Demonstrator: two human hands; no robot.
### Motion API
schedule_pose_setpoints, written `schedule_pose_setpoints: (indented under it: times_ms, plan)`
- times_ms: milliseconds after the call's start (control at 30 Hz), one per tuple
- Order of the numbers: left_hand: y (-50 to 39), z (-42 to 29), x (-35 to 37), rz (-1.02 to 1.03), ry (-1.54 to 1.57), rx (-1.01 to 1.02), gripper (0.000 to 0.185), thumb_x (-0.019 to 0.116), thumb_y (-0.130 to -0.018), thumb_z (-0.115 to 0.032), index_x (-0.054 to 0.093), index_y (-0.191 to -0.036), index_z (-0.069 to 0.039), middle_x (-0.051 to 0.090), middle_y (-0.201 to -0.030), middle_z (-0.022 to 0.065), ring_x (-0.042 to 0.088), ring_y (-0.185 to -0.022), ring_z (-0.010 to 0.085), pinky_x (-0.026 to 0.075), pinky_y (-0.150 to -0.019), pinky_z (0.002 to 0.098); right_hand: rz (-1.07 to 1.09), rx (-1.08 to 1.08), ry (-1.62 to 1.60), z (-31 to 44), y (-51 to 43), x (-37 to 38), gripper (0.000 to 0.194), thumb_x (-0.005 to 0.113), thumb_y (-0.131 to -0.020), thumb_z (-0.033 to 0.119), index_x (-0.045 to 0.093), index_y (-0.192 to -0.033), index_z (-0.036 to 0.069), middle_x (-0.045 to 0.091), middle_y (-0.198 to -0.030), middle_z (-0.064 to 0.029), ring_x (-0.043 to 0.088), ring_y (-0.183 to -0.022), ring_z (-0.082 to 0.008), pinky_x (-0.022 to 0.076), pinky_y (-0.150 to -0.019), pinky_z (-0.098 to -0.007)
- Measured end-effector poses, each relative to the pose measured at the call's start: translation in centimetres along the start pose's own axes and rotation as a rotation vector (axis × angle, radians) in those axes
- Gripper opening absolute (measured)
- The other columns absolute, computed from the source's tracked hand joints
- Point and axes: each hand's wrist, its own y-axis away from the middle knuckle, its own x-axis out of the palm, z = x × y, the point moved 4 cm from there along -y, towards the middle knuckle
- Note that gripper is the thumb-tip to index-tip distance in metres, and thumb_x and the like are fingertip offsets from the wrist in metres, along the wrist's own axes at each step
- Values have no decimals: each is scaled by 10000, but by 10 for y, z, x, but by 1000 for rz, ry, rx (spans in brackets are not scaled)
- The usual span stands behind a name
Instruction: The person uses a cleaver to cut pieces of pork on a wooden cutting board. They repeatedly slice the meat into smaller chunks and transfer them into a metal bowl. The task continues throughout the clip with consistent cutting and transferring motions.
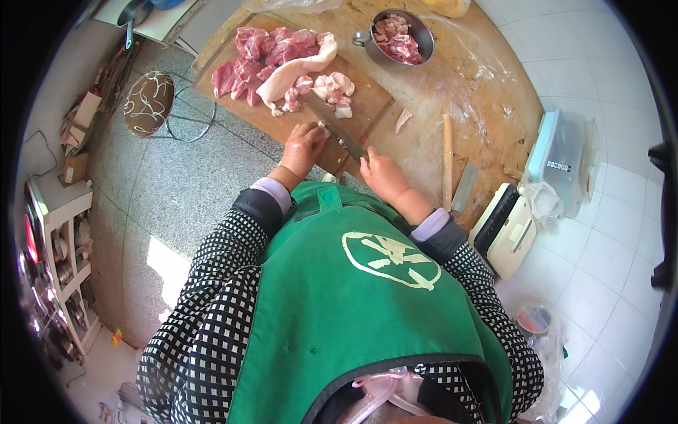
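Observation:
My right hand [385, 174] grips the handle of a broad-bladed kitchen knife [335, 123], whose blade slants up and left over the wooden cutting board [275, 126]. Bits of fat cling to the blade. Close against its left side, my left hand [303, 146] has its fingers bent around a small pale piece of fat [321, 125], mostly hidden by them. Past the knife tip lie a heap of cut fatty pieces [335, 89] and a long strip of pork skin and fat [299, 71]. Chunks of red raw meat [238, 79] sit at the board's far left.
A metal pot [429, 45] of meat pieces stands on the wooden table [418, 98]. A scrap of fat [403, 121], a rolling pin [447, 159] and a metal blade [465, 186] lie to the right. Beyond are a plastic bin [561, 164] and a cream appliance [511, 233]. A round stool [149, 104] stands left.

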Motion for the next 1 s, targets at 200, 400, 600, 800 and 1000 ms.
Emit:
schedule_pose_setpoints:
  times_ms: [200, 400, 600, 800, 1000]
  plan:
    - [5, -4, -10, -23, -10, -21, 212, 695, -716, -37, 633, -916, -68, 604, -955, 92, 574, -876, 303, 505, -736, 386, -8, -72, -5, -2, 25, -13, 181, 513, -889, 174, 483, -869, -3, 581, -598, -210, 591, -563, -391, 473, -498, -477]
    - [5, -3, -6, -34, 34, 28, 200, 686, -705, -16, 645, -893, -69, 610, -949, 86, 582, -853, 296, 506, -732, 376, 95, -37, 48, 6, 19, -13, 188, 499, -896, 174, 479, -890, -13, 591, -611, -207, 593, -566, -397, 478, -504, -481]
    - [3, 3, -2, 12, 39, 33, 199, 703, -707, -30, 652, -899, -50, 618, -965, 95, 593, -864, 292, 513, -722, 375, 43, -16, 39, 4, 2, 4, 202, 501, -899, 194, 475, -884, -6, 585, -596, -204, 586, -557, -400, 470, -496, -484]
    - [9, -1, -13, -39, -34, 28, 183, 706, -711, -41, 638, -881, -47, 611, -961, 97, 590, -847, 299, 510, -707, 375, -28, -66, -59, -4, 17, 2, 184, 516, -893, 185, 469, -869, 9, 579, -596, -209, 578, -546, -395, 451, -486, -490]
    - [11, 1, -12, -17, -3, 57, 169, 678, -723, -39, 640, -888, -58, 610, -957, 87, 579, -855, 291, 504, -729, 379, 63, -75, 11, 0, 26, -16, 188, 511, -896, 182, 466, -882, 0, 579, -599, -213, 582, -551, -396, 463, -495, -486]
